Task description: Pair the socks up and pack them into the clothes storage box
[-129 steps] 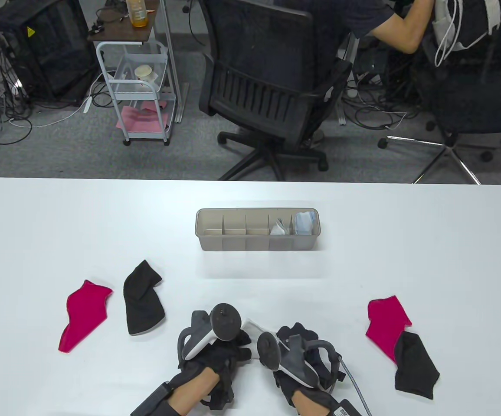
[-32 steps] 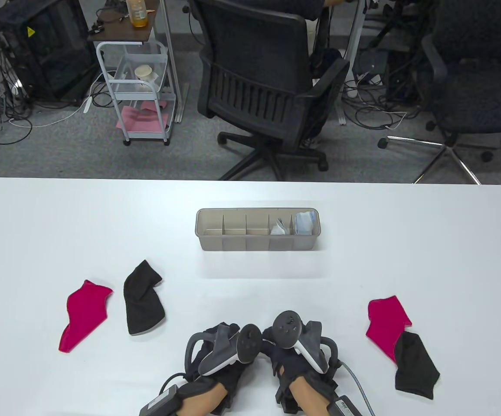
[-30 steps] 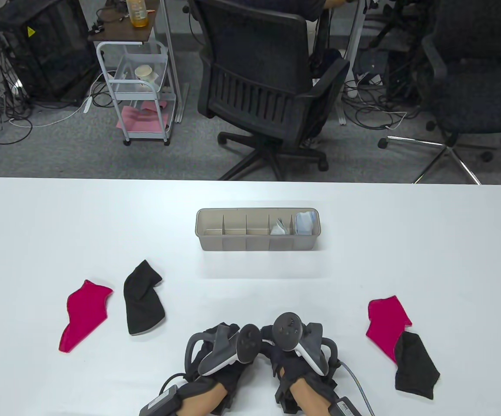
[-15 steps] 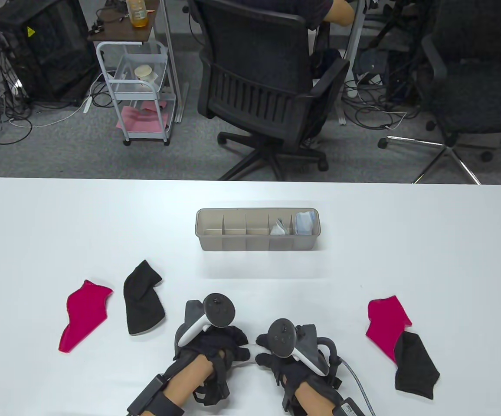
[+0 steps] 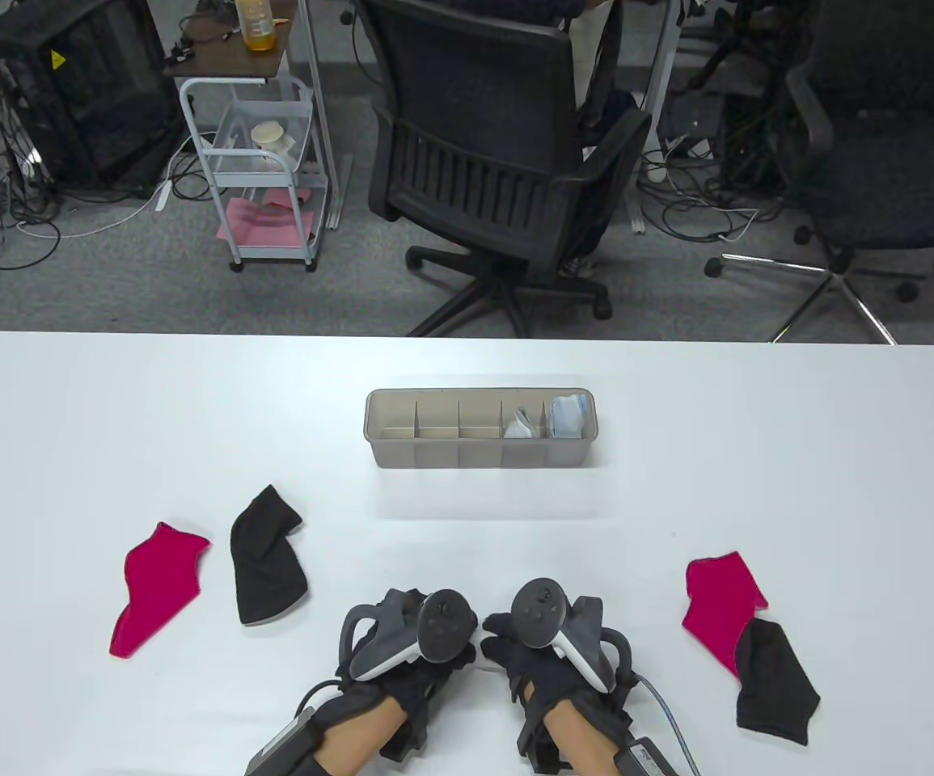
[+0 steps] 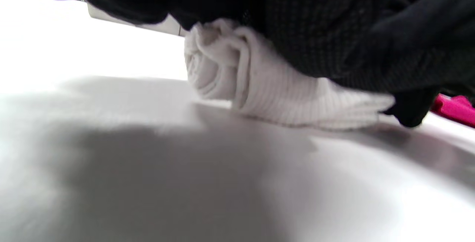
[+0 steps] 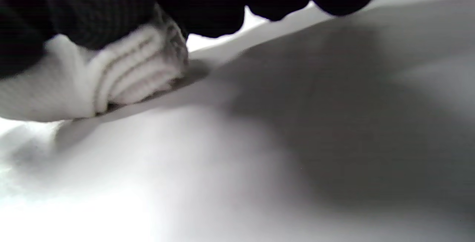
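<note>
My left hand (image 5: 422,659) and right hand (image 5: 527,651) meet side by side near the table's front edge, both bent over a rolled pair of white socks (image 6: 259,90). In the left wrist view the gloved fingers (image 6: 304,30) press on top of the roll; the right wrist view shows its ribbed end (image 7: 126,75) under my fingers (image 7: 85,8). The table view hides the roll beneath the hands. The beige storage box (image 5: 479,457) stands mid-table, with a white pair (image 5: 521,423) and a pale blue pair (image 5: 570,416) in its two right compartments.
A red sock (image 5: 158,586) and a black sock (image 5: 266,558) lie to the left. On the right, another red sock (image 5: 717,602) is partly overlapped by a black sock (image 5: 774,679). Office chairs and a cart stand beyond the table's far edge.
Half a second ago my left hand was raised and a little further left; it has come back down against the right hand. The loose socks and the box have not moved.
</note>
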Demonstrator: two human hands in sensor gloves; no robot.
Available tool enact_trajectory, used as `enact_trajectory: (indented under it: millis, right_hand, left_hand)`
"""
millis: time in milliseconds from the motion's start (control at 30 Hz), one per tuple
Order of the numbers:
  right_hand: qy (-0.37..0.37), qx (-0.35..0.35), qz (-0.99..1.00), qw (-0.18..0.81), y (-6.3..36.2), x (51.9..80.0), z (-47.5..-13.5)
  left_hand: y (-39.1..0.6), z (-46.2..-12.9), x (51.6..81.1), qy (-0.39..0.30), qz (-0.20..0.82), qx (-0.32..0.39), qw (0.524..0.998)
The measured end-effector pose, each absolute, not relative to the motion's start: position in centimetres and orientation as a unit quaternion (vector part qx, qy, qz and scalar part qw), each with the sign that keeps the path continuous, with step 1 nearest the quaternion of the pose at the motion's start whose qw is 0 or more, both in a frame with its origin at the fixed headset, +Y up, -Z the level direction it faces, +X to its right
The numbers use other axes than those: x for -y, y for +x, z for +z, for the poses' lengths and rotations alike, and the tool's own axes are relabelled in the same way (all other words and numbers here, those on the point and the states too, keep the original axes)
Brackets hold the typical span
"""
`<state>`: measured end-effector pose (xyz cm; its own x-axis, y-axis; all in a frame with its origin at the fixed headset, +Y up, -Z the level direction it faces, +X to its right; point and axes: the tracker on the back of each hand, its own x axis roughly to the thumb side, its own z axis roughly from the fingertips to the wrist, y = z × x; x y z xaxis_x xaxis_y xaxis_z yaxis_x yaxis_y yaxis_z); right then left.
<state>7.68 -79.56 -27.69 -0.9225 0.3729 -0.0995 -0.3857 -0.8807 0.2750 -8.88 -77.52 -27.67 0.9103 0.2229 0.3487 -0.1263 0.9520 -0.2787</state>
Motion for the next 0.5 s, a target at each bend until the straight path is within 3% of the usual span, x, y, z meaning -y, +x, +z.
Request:
enact_trajectory:
  millis: [167,267,367,500]
  right_hand:
    - [-0.014,-0.138,0.97,0.2,7.9,79.8,-27.7]
    - [-0.004,-0.131,0.965,0.226,8.4,79.4,-27.7]
    - [0.024,-0.144,0.934,0.326,9.1,79.2,-27.8]
    - [0.058,-0.213,0.855,0.47,9.5,79.1,-27.8]
  left_hand:
    - [-8.2,-28.5,79.0,-0.141,0.024,0.176,0.974]
    - [-8.6,-28.9,79.0,-0.154,0.05,0.165,0.973]
    - [-9.4,-29.3,79.0,-0.187,0.108,0.162,0.963]
    - [-10.4,-29.5,78.3,-0.168,0.163,0.164,0.958]
